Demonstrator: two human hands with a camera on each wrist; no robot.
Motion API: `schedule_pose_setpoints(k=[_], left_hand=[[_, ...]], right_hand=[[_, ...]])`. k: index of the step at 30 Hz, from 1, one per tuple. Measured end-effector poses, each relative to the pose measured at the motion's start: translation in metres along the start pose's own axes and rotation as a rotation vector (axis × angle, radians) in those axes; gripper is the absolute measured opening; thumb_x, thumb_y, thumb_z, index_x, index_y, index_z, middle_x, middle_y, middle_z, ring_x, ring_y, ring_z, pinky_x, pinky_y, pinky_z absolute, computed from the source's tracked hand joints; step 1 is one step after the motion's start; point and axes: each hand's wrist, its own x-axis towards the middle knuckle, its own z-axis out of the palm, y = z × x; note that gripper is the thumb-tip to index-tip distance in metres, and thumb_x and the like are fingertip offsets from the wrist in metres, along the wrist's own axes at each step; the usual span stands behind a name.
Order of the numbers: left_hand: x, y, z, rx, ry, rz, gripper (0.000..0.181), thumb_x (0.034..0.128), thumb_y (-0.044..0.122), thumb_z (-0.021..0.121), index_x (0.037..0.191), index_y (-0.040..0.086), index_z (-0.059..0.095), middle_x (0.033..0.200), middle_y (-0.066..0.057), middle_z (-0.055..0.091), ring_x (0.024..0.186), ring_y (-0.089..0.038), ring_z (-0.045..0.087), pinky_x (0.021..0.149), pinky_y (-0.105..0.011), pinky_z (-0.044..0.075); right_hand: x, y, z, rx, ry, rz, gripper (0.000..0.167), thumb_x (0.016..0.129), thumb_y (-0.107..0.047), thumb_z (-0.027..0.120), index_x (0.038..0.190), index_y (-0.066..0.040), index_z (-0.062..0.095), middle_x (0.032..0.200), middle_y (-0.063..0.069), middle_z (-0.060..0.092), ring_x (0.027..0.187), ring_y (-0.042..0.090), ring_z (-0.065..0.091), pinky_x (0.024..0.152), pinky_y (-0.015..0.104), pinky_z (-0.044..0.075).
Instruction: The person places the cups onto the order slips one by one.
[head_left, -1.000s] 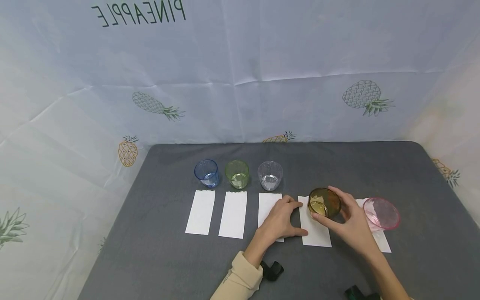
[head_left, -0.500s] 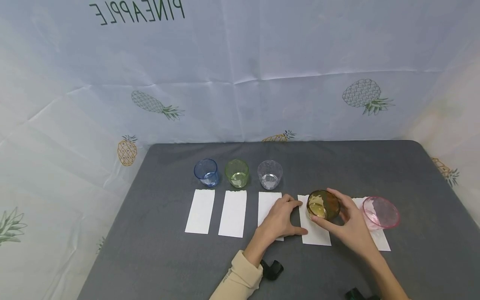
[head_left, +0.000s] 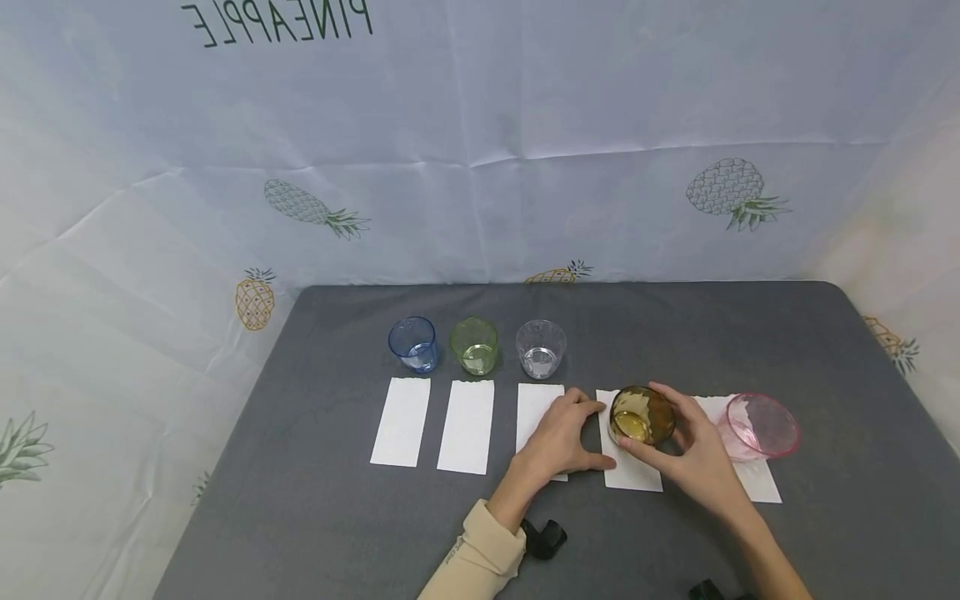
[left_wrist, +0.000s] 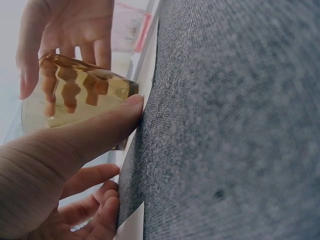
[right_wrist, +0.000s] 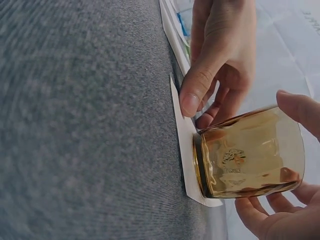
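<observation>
My right hand (head_left: pixel 701 458) grips an amber glass tumbler (head_left: pixel 642 415) by its sides, thumb on the near side and fingers on the far side. The tumbler is upright over a white paper strip (head_left: pixel 632 471); in the right wrist view its base (right_wrist: pixel 202 165) lies at the paper, close enough that contact cannot be told. My left hand (head_left: pixel 558 440) rests at the strip's left edge, thumb and fingers spread and pressing there. That hand covers part of another paper strip (head_left: pixel 534 404). The left thumb (left_wrist: pixel 95 132) shows in front of the tumbler in the left wrist view.
Blue (head_left: pixel 413 345), green (head_left: pixel 474 347) and clear (head_left: pixel 541 349) glasses stand in a back row, with paper strips in front of them. A pink glass (head_left: pixel 761 427) stands on the rightmost strip (head_left: pixel 759 482). Grey cloth covers the table (head_left: pixel 315 517).
My right hand has brought the amber tumbler slightly left and toward me over the paper strip. The left hand has kept its place.
</observation>
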Motion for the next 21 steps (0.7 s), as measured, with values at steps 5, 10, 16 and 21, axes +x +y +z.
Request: schedule_pose_setpoints(k=[5,10,16,21], left_hand=[[0.0006,-0.0007,0.0009,-0.006,0.004,0.0,0.078,0.0702,0.041,0.094,0.135,0.01,0.066,0.117,-0.003,0.061,0.1,-0.011,0.056,0.089,-0.02,0.049],[-0.0005,-0.0003,0.0008,0.001,0.004,0.001,0.077,0.0704,0.042,0.094,0.135,0.01,0.066,0.117,-0.002,0.061,0.101,-0.011,0.056,0.09,-0.019,0.049],[-0.0024,0.0007,-0.0013,-0.018,0.002,-0.005,0.076,0.0711,0.04,0.094,0.135,0.01,0.066,0.118,-0.003,0.061,0.103,-0.012,0.057,0.093,-0.019,0.048],[-0.002,0.0008,-0.001,-0.02,0.005,-0.007,0.076,0.0719,0.041,0.093,0.136,0.01,0.065,0.119,-0.003,0.061,0.105,-0.012,0.057,0.094,-0.02,0.049]], right_hand=[[0.0001,-0.0005,0.0017,-0.018,-0.007,0.007,0.085,0.08,-0.01,0.088,0.151,-0.006,0.043,0.142,0.006,0.047,0.124,-0.01,0.046,0.097,-0.001,0.031],[-0.0004,-0.0002,0.0018,-0.018,-0.008,0.003,0.085,0.08,-0.01,0.087,0.152,-0.008,0.043,0.141,0.007,0.048,0.125,-0.011,0.045,0.097,-0.001,0.031],[-0.0004,0.0014,0.0031,-0.002,-0.005,-0.014,0.086,0.08,-0.009,0.087,0.152,-0.005,0.042,0.14,0.007,0.047,0.124,-0.009,0.045,0.097,-0.002,0.031],[0.0,0.0026,0.0042,0.015,-0.001,-0.034,0.085,0.079,-0.006,0.087,0.151,-0.004,0.043,0.14,0.008,0.047,0.124,-0.007,0.047,0.098,-0.002,0.032]])
